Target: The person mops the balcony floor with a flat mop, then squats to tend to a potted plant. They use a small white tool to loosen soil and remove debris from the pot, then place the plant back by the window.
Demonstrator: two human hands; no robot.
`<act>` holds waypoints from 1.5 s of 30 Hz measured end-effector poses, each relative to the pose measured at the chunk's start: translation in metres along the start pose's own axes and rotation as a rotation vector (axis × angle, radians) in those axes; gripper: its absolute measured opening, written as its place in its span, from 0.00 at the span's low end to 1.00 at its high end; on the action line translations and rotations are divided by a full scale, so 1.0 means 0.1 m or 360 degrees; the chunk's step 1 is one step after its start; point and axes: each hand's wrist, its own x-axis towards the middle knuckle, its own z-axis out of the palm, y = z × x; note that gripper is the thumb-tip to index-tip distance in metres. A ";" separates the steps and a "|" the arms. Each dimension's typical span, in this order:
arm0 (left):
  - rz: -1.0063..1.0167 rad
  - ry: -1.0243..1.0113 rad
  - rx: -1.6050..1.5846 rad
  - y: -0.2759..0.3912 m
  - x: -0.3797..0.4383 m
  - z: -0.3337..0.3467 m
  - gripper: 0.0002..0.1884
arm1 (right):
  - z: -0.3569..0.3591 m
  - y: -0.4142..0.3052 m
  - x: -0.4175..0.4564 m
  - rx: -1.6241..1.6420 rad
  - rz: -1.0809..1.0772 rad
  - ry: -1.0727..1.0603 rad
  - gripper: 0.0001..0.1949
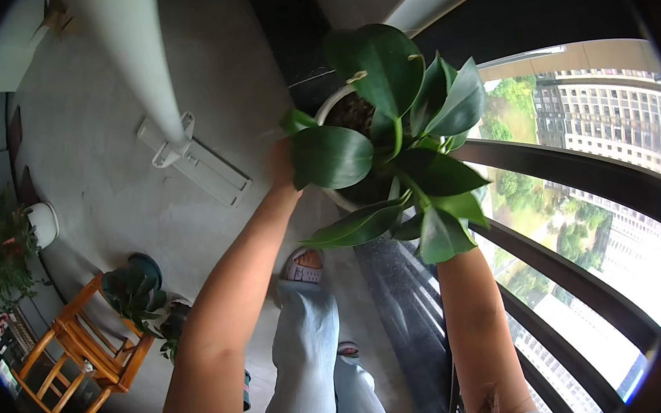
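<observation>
A potted plant [398, 135] with broad, glossy green leaves stands before me. Its round, pale-rimmed pot [333, 101] holds dark soil, and the leaves cover much of it. My left hand [281, 165] is blurred at the pot's left side, and a large leaf hides its fingers. From the lower right my right forearm [472, 312] reaches up under the leaves. My right hand is hidden behind them, so its hold does not show.
Windows with dark bars [563, 168] run along the right, beside a black ledge [400, 295]. A white post [147, 63] rises from a flat base [209, 170] on the grey floor. Left are a wooden chair [92, 351], a dark green pot [146, 270] and a white pot [43, 224].
</observation>
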 end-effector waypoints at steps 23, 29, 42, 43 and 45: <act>-0.1222 0.1131 -0.0429 -2.63 -6.40 -2.97 0.13 | -1.49 3.01 -4.06 -0.1450 0.0201 -0.1202 0.05; 0.0067 0.1632 -0.0135 -2.45 -5.69 -4.26 0.06 | -1.25 3.58 -3.93 -0.1498 0.0261 -0.1145 0.05; -0.0127 0.1582 0.1216 -1.86 -3.25 -6.74 0.16 | 2.02 5.10 -3.65 -0.1830 -0.0732 -0.1840 0.07; -0.0188 0.1571 0.1246 -1.80 -3.12 -6.79 0.17 | 2.18 5.09 -3.67 -0.1865 -0.0794 -0.1873 0.07; -0.0250 0.1518 0.1266 -1.74 -2.91 -6.90 0.19 | 2.40 5.09 -3.62 -0.1904 -0.0950 -0.1845 0.07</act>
